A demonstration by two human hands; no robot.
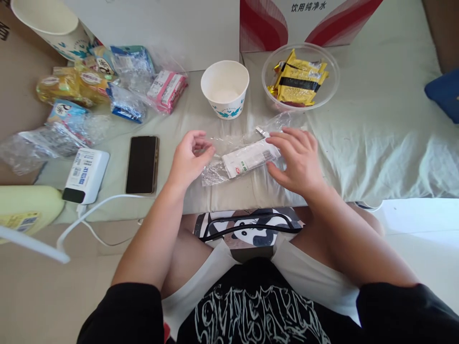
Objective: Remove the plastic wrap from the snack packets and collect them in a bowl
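A flat white packet with a barcode lies inside crinkled clear plastic wrap on the cloth-covered surface in front of me. My left hand pinches the left edge of the wrap between curled fingers. Spread fingers of my right hand rest on the packet's right end. Just behind stand a white paper bowl and a clear plastic bowl holding yellow snack packets.
A black phone lies face up to the left, beside a white power bank with a white cable. Several wrapped snacks pile at the back left, near a paper cup. Cardboard boxes stand behind.
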